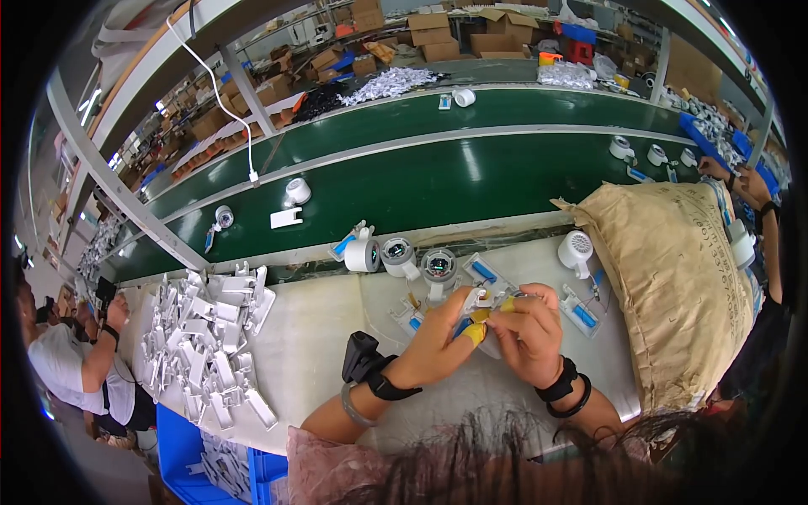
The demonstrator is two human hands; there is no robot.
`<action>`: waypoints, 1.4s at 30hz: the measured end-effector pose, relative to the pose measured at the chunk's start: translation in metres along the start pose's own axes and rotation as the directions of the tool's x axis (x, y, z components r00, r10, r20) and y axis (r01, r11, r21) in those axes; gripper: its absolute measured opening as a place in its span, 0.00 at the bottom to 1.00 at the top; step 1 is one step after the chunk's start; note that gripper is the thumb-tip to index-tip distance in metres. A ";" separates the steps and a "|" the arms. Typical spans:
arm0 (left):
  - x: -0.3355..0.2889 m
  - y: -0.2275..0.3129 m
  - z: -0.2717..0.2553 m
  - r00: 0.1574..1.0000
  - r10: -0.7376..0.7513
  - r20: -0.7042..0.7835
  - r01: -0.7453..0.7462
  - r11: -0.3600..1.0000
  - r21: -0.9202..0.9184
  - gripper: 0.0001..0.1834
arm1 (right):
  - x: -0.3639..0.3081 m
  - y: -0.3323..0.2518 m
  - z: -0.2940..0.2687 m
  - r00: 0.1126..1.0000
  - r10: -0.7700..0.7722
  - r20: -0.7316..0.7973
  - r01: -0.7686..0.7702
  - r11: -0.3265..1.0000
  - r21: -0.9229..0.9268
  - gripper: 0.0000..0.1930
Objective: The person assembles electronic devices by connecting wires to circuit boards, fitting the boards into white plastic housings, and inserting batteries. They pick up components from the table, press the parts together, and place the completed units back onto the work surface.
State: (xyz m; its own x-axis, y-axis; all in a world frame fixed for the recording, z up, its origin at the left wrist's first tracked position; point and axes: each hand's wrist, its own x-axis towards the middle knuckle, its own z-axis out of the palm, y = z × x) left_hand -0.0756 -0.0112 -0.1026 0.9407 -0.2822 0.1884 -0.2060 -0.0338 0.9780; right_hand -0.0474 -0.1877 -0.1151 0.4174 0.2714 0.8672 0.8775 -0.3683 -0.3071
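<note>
My left hand (436, 338) and my right hand (535, 333) meet over the bench, fingers closed on a small white plastic fan part (478, 298). Fingers hide most of it, and a bit of blue shows by my left fingers. Yellow wrapping covers some of my fingertips. Just beyond my hands stand round white fan heads (438, 266) with wiring showing inside. White handle shells with blue battery cells (484, 271) lie around them, one battery shell (582, 315) right of my right hand. A fan head with a slotted grille (576, 251) lies close to the sack.
A heap of white handle covers (206, 337) fills the bench's left side, above a blue bin (181, 459). A large brown sack (665, 286) stands at right. Beyond runs a green conveyor belt (404, 185) carrying fan parts. Other people work at left and right; a white cable (227, 109) hangs down.
</note>
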 end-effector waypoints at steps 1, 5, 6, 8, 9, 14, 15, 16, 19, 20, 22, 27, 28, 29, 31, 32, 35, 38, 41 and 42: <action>0.000 0.001 0.000 1.000 -0.009 0.000 0.009 1.000 -0.002 0.20 | -0.001 0.000 0.000 1.000 0.004 0.004 -0.004 1.000 -0.002 0.12; -0.001 -0.002 0.000 0.999 0.035 -0.013 -0.034 0.999 0.035 0.20 | 0.000 0.000 0.000 1.000 0.018 0.016 -0.018 1.000 0.006 0.11; -0.002 0.000 0.001 0.999 0.034 -0.013 -0.033 0.999 0.035 0.20 | 0.001 -0.001 -0.001 1.000 0.019 0.017 -0.019 1.000 0.006 0.11; -0.003 0.006 0.001 1.000 0.009 0.001 -0.009 1.000 0.010 0.20 | 0.002 -0.003 -0.001 0.999 0.041 0.005 -0.042 0.999 0.029 0.11; -0.003 0.005 0.001 1.000 0.009 0.000 -0.009 1.000 0.012 0.20 | 0.002 -0.002 -0.001 0.999 0.041 0.004 -0.041 0.999 0.030 0.11; -0.003 0.002 0.000 0.998 0.053 0.013 -0.054 0.998 0.019 0.23 | 0.002 0.000 -0.001 0.998 0.054 0.021 -0.055 0.997 0.050 0.10; -0.003 0.002 0.001 0.999 0.052 0.012 -0.053 0.998 0.019 0.23 | 0.002 -0.001 -0.001 0.998 0.054 0.022 -0.055 0.997 0.050 0.10; -0.003 0.001 0.001 0.998 0.066 0.009 -0.066 0.997 0.045 0.23 | 0.003 -0.001 -0.001 0.999 0.051 0.016 -0.051 0.998 0.036 0.11; -0.003 -0.002 0.002 0.998 0.059 -0.008 -0.058 0.995 0.078 0.23 | 0.003 -0.001 0.000 0.999 0.048 0.006 -0.048 0.999 0.020 0.13; -0.003 -0.003 0.003 0.999 0.037 -0.023 -0.035 0.996 0.083 0.22 | 0.003 0.000 0.000 0.999 0.052 0.004 -0.052 0.998 0.020 0.13; -0.002 -0.002 0.005 0.999 0.041 -0.028 -0.038 0.995 0.093 0.22 | 0.001 0.001 0.000 0.999 0.049 0.007 -0.049 0.999 0.014 0.13; -0.003 -0.012 0.006 0.998 0.026 -0.052 -0.020 0.994 0.103 0.21 | 0.001 -0.001 0.001 0.998 0.066 0.003 -0.066 0.997 0.037 0.10; -0.003 -0.011 0.007 0.998 0.010 -0.054 -0.006 0.997 0.081 0.20 | 0.001 -0.001 0.001 0.998 0.069 0.007 -0.069 0.997 0.042 0.10; -0.002 -0.011 0.007 0.998 -0.004 -0.055 0.007 0.998 0.061 0.20 | 0.002 -0.001 0.001 0.997 0.070 0.010 -0.070 0.996 0.048 0.10; -0.002 -0.013 0.007 0.998 0.003 -0.065 0.001 0.999 0.053 0.19 | 0.003 -0.002 0.002 0.997 0.071 0.014 -0.071 0.996 0.051 0.10; -0.001 -0.014 0.007 0.997 0.009 -0.073 -0.005 0.999 0.045 0.19 | 0.003 -0.001 0.002 0.997 0.073 0.018 -0.073 0.996 0.052 0.11; 0.001 -0.009 0.007 0.995 0.049 -0.084 -0.042 0.996 0.075 0.17 | 0.001 -0.002 0.004 0.997 0.082 0.015 -0.082 0.996 0.043 0.11; 0.002 -0.012 0.006 0.992 0.101 -0.070 -0.092 0.988 0.125 0.16 | 0.002 -0.004 0.003 0.997 0.076 0.014 -0.077 0.997 0.012 0.11; 0.003 -0.022 0.000 0.999 -0.008 -0.034 0.009 0.999 0.052 0.16 | -0.001 -0.002 0.005 0.995 0.093 0.045 -0.093 0.996 -0.005 0.11; 0.004 -0.021 -0.001 1.000 -0.009 -0.018 0.010 0.998 0.055 0.16 | -0.002 0.001 0.006 0.994 0.101 0.034 -0.101 0.995 -0.014 0.11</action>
State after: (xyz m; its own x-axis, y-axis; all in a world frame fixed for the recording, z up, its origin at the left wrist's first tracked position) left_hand -0.0672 -0.0103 -0.1217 0.9472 -0.2641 0.1816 -0.2115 -0.0896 0.9733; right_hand -0.0460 -0.1831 -0.1190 0.5120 0.2630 0.8177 0.8277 -0.4058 -0.3877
